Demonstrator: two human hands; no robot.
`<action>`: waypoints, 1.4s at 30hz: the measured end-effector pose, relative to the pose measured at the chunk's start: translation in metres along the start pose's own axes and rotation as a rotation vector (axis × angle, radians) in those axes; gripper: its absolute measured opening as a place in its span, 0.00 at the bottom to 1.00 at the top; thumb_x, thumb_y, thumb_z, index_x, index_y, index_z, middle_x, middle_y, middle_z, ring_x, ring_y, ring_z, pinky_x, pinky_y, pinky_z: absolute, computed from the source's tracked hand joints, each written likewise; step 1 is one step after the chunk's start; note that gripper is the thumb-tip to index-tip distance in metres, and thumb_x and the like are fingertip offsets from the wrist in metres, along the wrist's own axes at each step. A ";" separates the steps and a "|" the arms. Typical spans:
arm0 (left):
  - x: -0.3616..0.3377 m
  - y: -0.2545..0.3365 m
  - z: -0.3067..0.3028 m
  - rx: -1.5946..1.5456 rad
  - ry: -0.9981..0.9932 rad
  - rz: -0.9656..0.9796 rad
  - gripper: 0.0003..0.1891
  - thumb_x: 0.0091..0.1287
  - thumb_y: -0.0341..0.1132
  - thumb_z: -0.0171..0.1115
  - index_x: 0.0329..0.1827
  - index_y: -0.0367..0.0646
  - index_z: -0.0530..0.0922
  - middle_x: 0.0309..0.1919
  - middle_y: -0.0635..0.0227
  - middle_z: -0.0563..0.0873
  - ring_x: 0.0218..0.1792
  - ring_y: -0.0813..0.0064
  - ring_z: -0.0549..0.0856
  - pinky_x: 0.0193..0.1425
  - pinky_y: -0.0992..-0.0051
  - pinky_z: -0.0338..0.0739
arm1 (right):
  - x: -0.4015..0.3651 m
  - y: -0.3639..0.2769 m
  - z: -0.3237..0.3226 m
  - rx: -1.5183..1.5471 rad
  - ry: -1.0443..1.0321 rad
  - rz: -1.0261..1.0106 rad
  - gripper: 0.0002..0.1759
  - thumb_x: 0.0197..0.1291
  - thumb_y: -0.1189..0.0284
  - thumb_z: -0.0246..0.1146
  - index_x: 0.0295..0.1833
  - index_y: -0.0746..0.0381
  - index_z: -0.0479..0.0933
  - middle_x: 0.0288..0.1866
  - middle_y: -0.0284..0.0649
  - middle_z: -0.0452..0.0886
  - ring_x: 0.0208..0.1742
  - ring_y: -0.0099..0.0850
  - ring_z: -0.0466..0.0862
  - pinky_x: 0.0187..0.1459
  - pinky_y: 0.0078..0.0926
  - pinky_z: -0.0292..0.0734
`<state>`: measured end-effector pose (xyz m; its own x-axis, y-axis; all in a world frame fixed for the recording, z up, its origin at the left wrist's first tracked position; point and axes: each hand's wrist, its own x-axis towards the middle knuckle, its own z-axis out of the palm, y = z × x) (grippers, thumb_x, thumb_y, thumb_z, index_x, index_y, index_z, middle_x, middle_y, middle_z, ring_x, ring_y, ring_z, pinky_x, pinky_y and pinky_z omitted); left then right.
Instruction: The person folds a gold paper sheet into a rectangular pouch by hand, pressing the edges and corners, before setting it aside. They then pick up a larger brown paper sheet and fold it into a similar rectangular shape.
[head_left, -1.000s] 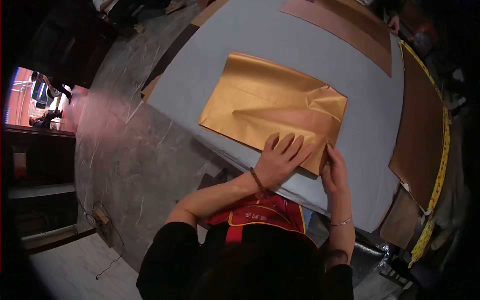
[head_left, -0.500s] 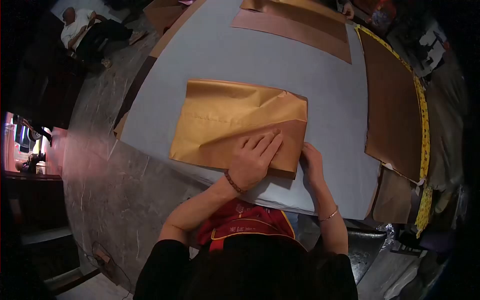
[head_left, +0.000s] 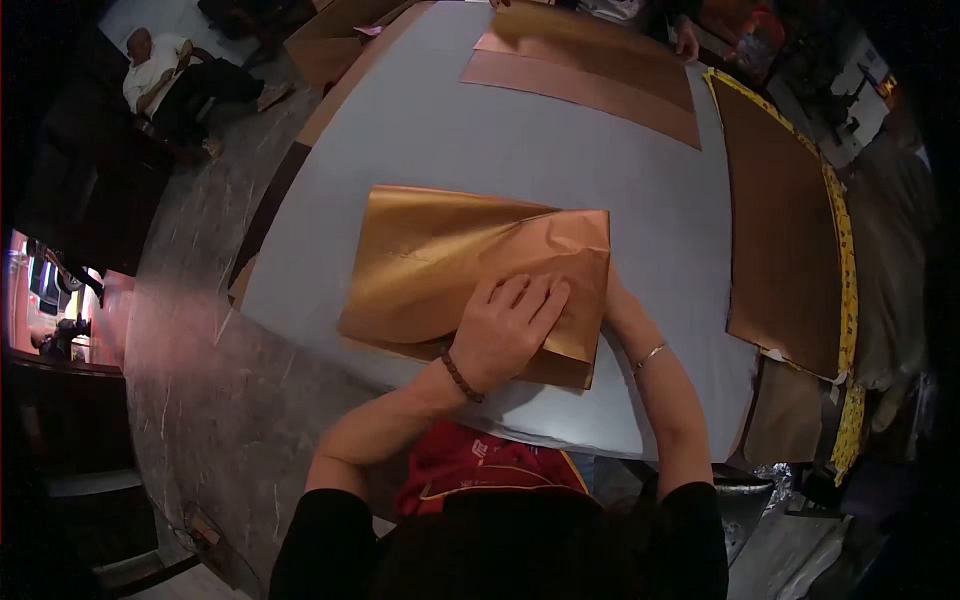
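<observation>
A folded sheet of gold-coloured paper (head_left: 430,250) lies in front of me on the grey table top (head_left: 660,200), creased and lifted along its upper edge. My left hand (head_left: 510,325) rests on it palm down, fingers stretched out and slightly apart, near the lower right part. At the paper's right edge is my right hand (head_left: 615,292); its fingers are hidden behind or under the paper. A beaded bracelet circles my left wrist and a thin bangle my right.
Another person's hand (head_left: 687,45) is at the far edge, beside more gold and brown sheets (head_left: 590,95). A brown board (head_left: 785,220) edged with yellow tape (head_left: 845,270) stands at the right. A seated person (head_left: 165,80) is at the far left.
My right hand has moved up and in behind the paper's right edge. The right side of the paper is more wrinkled and raised; my left hand stays on top.
</observation>
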<state>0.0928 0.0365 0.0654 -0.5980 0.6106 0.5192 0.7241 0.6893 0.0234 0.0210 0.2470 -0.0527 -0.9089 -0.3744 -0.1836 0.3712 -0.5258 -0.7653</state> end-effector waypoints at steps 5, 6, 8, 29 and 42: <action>0.004 -0.001 0.004 -0.011 -0.002 0.040 0.20 0.61 0.33 0.58 0.57 0.43 0.79 0.49 0.64 0.84 0.50 0.68 0.83 0.56 0.65 0.74 | -0.004 0.000 0.000 -0.256 0.136 -0.005 0.26 0.75 0.63 0.48 0.72 0.62 0.59 0.68 0.42 0.70 0.63 0.32 0.75 0.62 0.31 0.75; 0.003 0.000 0.003 -0.017 -0.010 0.037 0.20 0.61 0.33 0.58 0.57 0.43 0.79 0.50 0.62 0.84 0.50 0.67 0.83 0.56 0.65 0.74 | -0.006 0.000 0.000 -0.307 0.163 -0.004 0.26 0.75 0.62 0.48 0.72 0.62 0.59 0.67 0.42 0.70 0.63 0.32 0.75 0.62 0.31 0.75; -0.001 0.003 0.008 -0.024 0.000 0.036 0.20 0.61 0.34 0.58 0.57 0.43 0.79 0.52 0.60 0.83 0.51 0.65 0.82 0.58 0.63 0.74 | -0.008 0.000 0.002 -0.405 0.215 0.001 0.26 0.75 0.61 0.48 0.72 0.62 0.59 0.67 0.42 0.71 0.62 0.32 0.75 0.62 0.30 0.75; -0.053 0.016 0.086 -0.200 0.241 -0.039 0.24 0.55 0.37 0.62 0.55 0.37 0.75 0.56 0.53 0.76 0.62 0.52 0.74 0.60 0.56 0.70 | -0.046 -0.019 0.035 -0.270 -0.361 0.216 0.21 0.76 0.67 0.46 0.69 0.64 0.64 0.64 0.42 0.74 0.60 0.32 0.77 0.60 0.29 0.76; -0.064 -0.018 0.038 -0.317 -0.141 0.131 0.27 0.54 0.34 0.65 0.60 0.45 0.77 0.59 0.57 0.79 0.63 0.58 0.76 0.65 0.60 0.70 | -0.026 0.002 0.056 -0.531 0.174 -0.317 0.23 0.68 0.68 0.61 0.65 0.63 0.67 0.58 0.40 0.77 0.56 0.29 0.79 0.53 0.30 0.80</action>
<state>0.1051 0.0000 -0.0009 -0.5185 0.7487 0.4130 0.8550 0.4602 0.2391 0.0556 0.2129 -0.0152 -0.9932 -0.1097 0.0381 -0.0244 -0.1242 -0.9920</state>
